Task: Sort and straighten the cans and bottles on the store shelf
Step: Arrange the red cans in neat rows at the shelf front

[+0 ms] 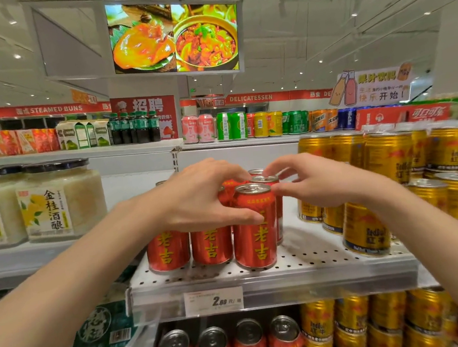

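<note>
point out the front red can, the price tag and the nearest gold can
front red can [255,237], head view, on the yellow lettering of its side
price tag [213,301], head view, on the printed price on the shelf edge
nearest gold can [365,229], head view, on its gold side wall

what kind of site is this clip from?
A supermarket drinks aisle, most likely. A perforated metal shelf holds red herbal tea cans and gold Red Bull cans above a price tag; a DELICATESSEN sign hangs behind.
</note>
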{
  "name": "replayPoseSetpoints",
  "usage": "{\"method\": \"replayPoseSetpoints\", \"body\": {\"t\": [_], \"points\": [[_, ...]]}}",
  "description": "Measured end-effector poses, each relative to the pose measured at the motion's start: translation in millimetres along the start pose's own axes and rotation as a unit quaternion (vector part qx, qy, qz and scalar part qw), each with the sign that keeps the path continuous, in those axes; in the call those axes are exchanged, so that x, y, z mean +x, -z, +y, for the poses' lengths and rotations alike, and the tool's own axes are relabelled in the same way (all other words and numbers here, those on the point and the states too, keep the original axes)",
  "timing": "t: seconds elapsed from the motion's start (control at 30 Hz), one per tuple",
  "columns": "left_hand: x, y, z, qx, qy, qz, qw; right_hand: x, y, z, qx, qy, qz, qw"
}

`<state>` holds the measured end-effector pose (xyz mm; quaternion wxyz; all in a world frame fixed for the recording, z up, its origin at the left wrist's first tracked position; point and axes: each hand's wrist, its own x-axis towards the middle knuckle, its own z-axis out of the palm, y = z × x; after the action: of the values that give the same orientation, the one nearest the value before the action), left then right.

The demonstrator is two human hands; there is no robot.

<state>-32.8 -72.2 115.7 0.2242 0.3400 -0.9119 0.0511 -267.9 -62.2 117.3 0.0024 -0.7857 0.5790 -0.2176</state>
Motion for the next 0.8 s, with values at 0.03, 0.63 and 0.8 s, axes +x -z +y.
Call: {"method": "replayPoseSetpoints", "body": {"t": [0.03, 0.63, 0.8], "points": [[3, -1, 2, -0.013, 0.008, -0.006, 1.000, 2, -4, 2, 0.012, -0.004, 0.000, 1.000], [6, -11, 3, -0.061, 0.059, -0.006, 0.996, -18, 12, 22, 0.141, -0.043, 0.015, 0.989], [11, -14, 1, -0.022, 0.056, -0.010, 0.998, -26, 15, 23, 0.142, -0.059, -0.016, 0.988]]}}
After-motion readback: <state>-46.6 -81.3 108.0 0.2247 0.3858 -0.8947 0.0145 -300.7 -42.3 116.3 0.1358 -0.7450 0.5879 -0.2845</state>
